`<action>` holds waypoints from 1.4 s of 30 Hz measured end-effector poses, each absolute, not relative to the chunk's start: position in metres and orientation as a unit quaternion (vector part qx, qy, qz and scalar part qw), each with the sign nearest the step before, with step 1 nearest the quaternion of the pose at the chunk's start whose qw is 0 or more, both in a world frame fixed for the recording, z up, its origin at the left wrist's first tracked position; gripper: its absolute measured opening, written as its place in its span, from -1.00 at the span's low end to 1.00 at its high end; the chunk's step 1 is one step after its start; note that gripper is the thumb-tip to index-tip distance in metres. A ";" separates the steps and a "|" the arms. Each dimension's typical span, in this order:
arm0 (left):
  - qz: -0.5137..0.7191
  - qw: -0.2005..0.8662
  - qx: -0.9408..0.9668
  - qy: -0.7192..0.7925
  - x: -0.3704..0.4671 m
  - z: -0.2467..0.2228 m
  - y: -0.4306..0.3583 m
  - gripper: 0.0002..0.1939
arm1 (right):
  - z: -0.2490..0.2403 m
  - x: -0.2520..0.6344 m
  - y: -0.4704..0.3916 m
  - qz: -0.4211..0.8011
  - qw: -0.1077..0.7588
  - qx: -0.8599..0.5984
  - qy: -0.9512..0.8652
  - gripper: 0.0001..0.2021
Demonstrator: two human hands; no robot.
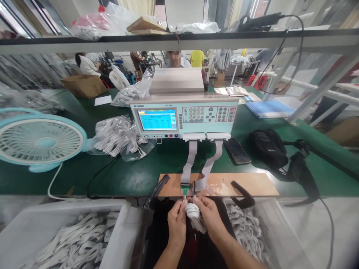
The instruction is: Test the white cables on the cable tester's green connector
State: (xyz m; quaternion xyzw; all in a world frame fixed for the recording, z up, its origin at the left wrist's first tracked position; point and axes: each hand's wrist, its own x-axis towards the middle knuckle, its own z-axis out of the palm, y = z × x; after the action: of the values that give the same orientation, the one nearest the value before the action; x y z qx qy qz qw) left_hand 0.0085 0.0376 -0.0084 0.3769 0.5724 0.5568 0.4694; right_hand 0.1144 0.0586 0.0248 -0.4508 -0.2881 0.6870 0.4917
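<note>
Cable coil (193, 211) sat pinched between my left hand (177, 221) and right hand (211, 217), both closed on it at the wooden board (252, 184), ends up at the green sockets (185, 191), probably so the plugs met them. Ribbon leads (192, 157) ran to the tester (183, 115). Left bin (42, 224) and right bin (269, 216) held more white cables.
</note>
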 end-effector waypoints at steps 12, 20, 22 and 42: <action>0.583 0.475 0.341 0.564 0.014 -0.008 0.039 -0.73 | 0.032 0.114 0.058 0.694 0.479 -0.455 -0.286 -0.57; 0.584 0.465 0.334 0.576 0.014 -0.011 0.040 -0.73 | 0.033 0.115 0.061 0.704 0.476 -0.438 -0.293 -0.64; 0.583 0.462 0.334 0.579 0.014 -0.010 0.040 -0.72 | 0.032 0.116 0.062 0.707 0.472 -0.435 -0.296 -0.65; 0.520 0.205 0.352 0.751 -0.143 0.042 -0.011 -0.73 | 0.015 0.123 0.063 0.653 0.411 -0.553 -0.316 -0.64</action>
State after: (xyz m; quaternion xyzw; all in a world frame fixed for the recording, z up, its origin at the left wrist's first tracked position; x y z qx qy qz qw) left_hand -0.1427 -0.0112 0.0421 0.3516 0.7509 0.5201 0.2050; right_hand 0.1233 0.0632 0.0146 -0.5530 -0.3156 0.6525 0.4110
